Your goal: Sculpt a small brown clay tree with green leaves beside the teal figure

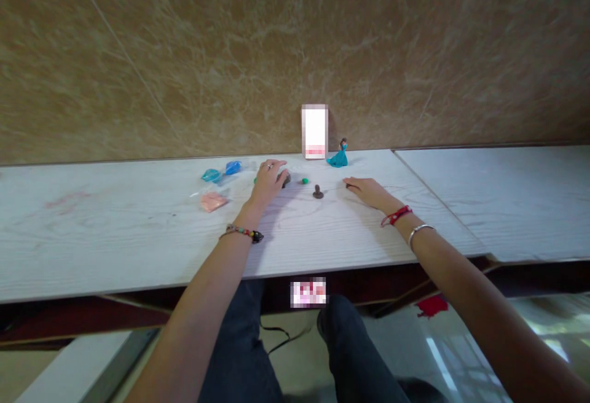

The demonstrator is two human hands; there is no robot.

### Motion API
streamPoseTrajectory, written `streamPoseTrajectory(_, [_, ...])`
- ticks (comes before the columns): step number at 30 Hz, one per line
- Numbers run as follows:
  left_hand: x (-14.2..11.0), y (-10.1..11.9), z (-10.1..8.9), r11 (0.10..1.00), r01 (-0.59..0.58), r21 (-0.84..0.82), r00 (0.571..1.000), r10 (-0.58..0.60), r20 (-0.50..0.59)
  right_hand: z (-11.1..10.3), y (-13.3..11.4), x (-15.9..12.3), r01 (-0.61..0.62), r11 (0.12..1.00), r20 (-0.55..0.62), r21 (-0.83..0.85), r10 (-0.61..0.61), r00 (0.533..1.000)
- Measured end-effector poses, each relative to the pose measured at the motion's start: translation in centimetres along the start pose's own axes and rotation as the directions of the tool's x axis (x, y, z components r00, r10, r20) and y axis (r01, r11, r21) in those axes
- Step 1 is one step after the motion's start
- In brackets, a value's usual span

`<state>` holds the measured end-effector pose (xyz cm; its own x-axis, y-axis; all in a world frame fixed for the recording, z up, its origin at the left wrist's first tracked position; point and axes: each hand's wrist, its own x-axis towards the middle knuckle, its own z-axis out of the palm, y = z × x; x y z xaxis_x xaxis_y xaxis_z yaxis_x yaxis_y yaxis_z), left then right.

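Note:
My left hand (270,177) is over the white table, its fingers stretched out and spread. Its thumb rests against a dark brown lump (286,179) that looks like modelling clay; the hand partly hides it. To the right, my right hand (365,190) lies low with its fingers flat on the tabletop. A small brown bit (348,186) shows under those fingertips. Between the hands stands a small brown clay piece (318,191) with a round flat base and a knob on top. Behind it lies a small green piece (305,180).
Left of my hands lie a teal packet (212,175), a blue packet (233,167) and a pinkish-orange packet (212,201). A figurine in a teal dress (339,157) stands beside a blurred upright panel (314,131) against the tiled wall (207,59). The white table (138,231) has a seam at right.

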<state>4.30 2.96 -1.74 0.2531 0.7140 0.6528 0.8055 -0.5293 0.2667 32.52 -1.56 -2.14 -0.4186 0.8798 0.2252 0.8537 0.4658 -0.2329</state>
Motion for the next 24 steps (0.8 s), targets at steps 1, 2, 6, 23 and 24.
streamPoseTrajectory(1, [0.0, 0.1, 0.1, 1.000, -0.004, -0.007, 1.000, 0.004, -0.003, 0.0, 0.0, 0.0, 0.051, 0.998, 0.020, 0.026, -0.051, 0.998])
streamPoseTrajectory(2, [0.0, 0.2, 0.2, 1.000, -0.008, -0.013, 1.000, 0.008, -0.007, 0.0, 0.0, 0.0, 0.096, 0.994, 0.037, 0.049, -0.098, 0.994])
streamPoseTrajectory(6, [0.1, 0.4, 0.3, 1.000, -0.008, -0.023, 1.000, 0.008, -0.017, 0.1, 0.3, 0.0, 0.013, 1.000, 0.007, 0.024, -0.013, 1.000])
streamPoseTrajectory(23, [0.5, 1.2, 0.5, 0.999, -0.001, -0.037, 1.000, 0.000, -0.024, 0.1, 1.9, -0.6, -0.087, 0.984, -0.184, 0.156, 0.115, 0.976])
streamPoseTrajectory(24, [0.4, 1.2, 0.5, 0.999, 0.001, -0.034, 1.000, -0.002, -0.025, 0.0, 2.0, -0.6, -0.093, 0.983, -0.196, 0.157, 0.123, 0.973])
